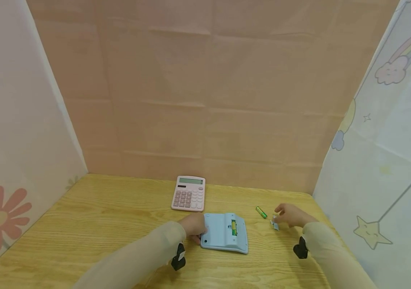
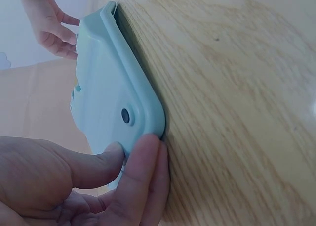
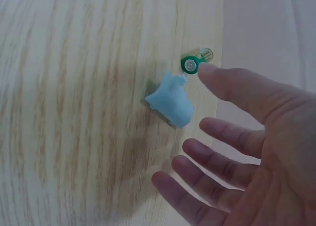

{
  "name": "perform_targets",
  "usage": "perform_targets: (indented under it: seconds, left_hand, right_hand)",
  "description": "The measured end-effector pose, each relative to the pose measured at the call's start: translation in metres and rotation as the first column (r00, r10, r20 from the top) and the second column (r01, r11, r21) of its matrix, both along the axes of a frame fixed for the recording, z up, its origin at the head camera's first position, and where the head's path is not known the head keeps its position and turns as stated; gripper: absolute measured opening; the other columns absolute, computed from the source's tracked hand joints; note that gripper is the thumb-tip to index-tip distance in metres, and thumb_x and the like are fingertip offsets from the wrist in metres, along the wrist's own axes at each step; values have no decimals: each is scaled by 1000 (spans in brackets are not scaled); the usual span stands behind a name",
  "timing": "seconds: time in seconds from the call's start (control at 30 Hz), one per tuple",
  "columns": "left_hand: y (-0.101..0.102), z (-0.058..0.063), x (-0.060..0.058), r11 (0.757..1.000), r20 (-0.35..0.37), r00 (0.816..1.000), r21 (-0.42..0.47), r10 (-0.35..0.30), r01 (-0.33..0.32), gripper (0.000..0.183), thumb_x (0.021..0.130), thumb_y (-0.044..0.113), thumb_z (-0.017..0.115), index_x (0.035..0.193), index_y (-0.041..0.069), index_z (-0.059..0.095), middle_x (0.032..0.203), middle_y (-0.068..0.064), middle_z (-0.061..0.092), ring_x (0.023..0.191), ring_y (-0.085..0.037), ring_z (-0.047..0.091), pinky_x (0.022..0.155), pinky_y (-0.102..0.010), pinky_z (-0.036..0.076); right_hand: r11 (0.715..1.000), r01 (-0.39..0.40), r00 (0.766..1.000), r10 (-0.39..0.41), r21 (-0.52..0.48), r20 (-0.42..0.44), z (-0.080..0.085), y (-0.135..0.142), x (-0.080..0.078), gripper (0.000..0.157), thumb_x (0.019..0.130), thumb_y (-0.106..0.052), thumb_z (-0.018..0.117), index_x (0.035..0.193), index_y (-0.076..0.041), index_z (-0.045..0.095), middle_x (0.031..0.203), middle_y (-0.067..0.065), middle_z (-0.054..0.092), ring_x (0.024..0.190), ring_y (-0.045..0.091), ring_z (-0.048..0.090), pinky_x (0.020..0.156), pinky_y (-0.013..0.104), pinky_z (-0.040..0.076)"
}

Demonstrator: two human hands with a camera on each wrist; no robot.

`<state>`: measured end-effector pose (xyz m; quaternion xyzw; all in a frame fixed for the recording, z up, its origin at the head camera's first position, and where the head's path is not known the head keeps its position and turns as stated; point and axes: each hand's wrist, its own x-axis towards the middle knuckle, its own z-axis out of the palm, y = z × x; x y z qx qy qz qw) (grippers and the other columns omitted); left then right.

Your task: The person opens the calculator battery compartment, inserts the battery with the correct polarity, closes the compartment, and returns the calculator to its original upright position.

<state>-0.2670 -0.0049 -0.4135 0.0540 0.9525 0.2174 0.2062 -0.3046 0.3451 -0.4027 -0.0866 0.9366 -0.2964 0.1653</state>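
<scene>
A light blue calculator (image 1: 214, 230) lies face down, its open battery slot holding a green battery (image 1: 234, 227). My left hand (image 1: 193, 224) grips its left edge; in the left wrist view the thumb is on the back, near a round black foot (image 2: 126, 115), with fingers around the rim. To the right, my right hand (image 1: 292, 215) hovers beside a small light blue battery cover (image 3: 173, 102) on the table. Its fingers are spread and relaxed, with nothing held. Just beyond the cover lies a loose green battery (image 3: 197, 61), close to the thumb tip in the right wrist view.
Behind the blue calculator, a pink calculator (image 1: 189, 193) lies face up on the wooden table (image 1: 100, 224). A tan backdrop (image 1: 205, 100) rises at the table's far edge. Patterned white sheets (image 1: 389, 160) hang at both sides.
</scene>
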Motion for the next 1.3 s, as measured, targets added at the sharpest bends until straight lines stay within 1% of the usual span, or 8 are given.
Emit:
perform_targets:
  seconds: [0.2, 0.4, 0.57, 0.8, 0.93, 1.1, 1.2, 1.3]
  left_hand:
    - [1, -2, -2, 1000, 4, 1000, -18, -2, 2, 20, 90, 13, 68, 78, 1, 57, 65, -6, 54, 50, -13, 50, 49, -21, 40]
    - [1, -3, -3, 1000, 16, 1000, 2, 11, -11, 19, 90, 12, 68, 79, 1, 57, 66, -8, 55, 49, -13, 51, 46, -20, 40]
    - [2, -2, -3, 1000, 14, 1000, 6, 11, -12, 20, 91, 12, 67, 78, 1, 56, 66, -8, 56, 48, -13, 51, 45, -19, 39]
    - [3, -2, -3, 1000, 23, 1000, -12, 19, -19, 19, 91, 13, 68, 81, 0, 57, 68, -8, 55, 49, -14, 51, 45, -20, 39]
    - [3, -1, -2, 999, 24, 1000, -33, 13, -13, 21, 91, 13, 67, 78, 1, 56, 66, -8, 55, 49, -13, 51, 45, -19, 39]
    - [2, 0, 2, 1000, 16, 1000, -28, 0, 1, 21, 91, 12, 67, 77, 1, 56, 65, -7, 55, 48, -13, 50, 43, -19, 36]
    - [1, 3, 4, 1000, 6, 1000, -19, -5, 5, 21, 91, 12, 67, 77, 1, 56, 64, -7, 54, 48, -13, 51, 42, -19, 35]
    - [0, 6, 5, 1000, 0, 1000, -18, -10, 10, 21, 91, 12, 67, 77, 1, 56, 64, -7, 54, 47, -13, 50, 42, -19, 34]
  right_hand:
    - [1000, 17, 999, -17, 22, 36, 0, -6, 3, 57, 86, -16, 72, 125, 15, 45, 106, 23, 59, 91, 28, 61, 72, 46, 56]
    - [997, 27, 998, -31, 70, 57, -2, -10, 2, 61, 77, -13, 80, 124, 10, 48, 106, 20, 58, 90, 25, 59, 73, 41, 55]
    - [992, 17, 999, -21, 122, 26, -6, -9, -1, 56, 73, -8, 82, 118, 6, 52, 109, 23, 57, 88, 24, 59, 71, 37, 54]
    - [991, 6, 1000, -2, 137, -23, -10, -10, -1, 48, 73, -7, 81, 111, 7, 53, 103, 19, 58, 77, 21, 56, 66, 35, 52]
    - [991, 12, 999, -7, 134, -41, -1, -16, 4, 44, 75, -5, 77, 109, 9, 53, 98, 16, 58, 78, 21, 57, 66, 36, 54]
    - [990, -28, 994, 42, 140, -103, 20, -32, 10, 48, 77, -8, 77, 114, 10, 53, 106, 19, 59, 87, 26, 60, 72, 39, 54]
    - [992, -61, 990, 73, 106, -118, 31, -46, 14, 53, 78, -14, 79, 119, 6, 52, 112, 21, 58, 97, 33, 61, 77, 43, 54]
    - [995, -93, 990, 97, 47, -97, 39, -63, 19, 56, 78, -19, 80, 122, 3, 52, 117, 19, 57, 105, 36, 60, 81, 45, 54]
